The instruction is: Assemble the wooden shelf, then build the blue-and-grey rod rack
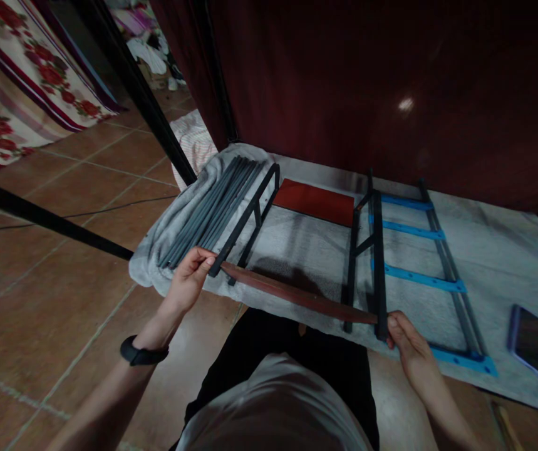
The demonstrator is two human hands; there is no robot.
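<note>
Far left, a flowered curtain (38, 75) hangs over the tiled floor (85, 275), a thin cable (85, 213) trailing across it. In we come, past a slanting black pole (146, 101), to the left end of the cloth-covered counter (503, 244), and there's a bundle of grey rods (212, 213), packed side by side, reaching from the back edge almost to the front.

Just beside their near ends, here's the left hand (188, 279), black band (143, 354) on the wrist! Its grip is nearly closed, thumb and fingers pinching the near left corner of the dark frame (244, 219). That frame sits left of the middle of the counter, its near end at the front edge. Inside it, toward the back edge, lies a red panel (315, 200); along the front edge a brown slat (297, 293) spans from one side piece to the other. A dark red sheet (344, 81) rises behind the back edge.

Over to the right hand (409, 341), at the front edge: a nearly closed grip as well, fingers on the frame's near right corner, some fingertips hidden by the post. Next along, the blue rack (423, 277), blue strips across dark bars, running back to front. And far right, near the front right corner, a phone (534, 341) lies alone, dark screen up.
</note>
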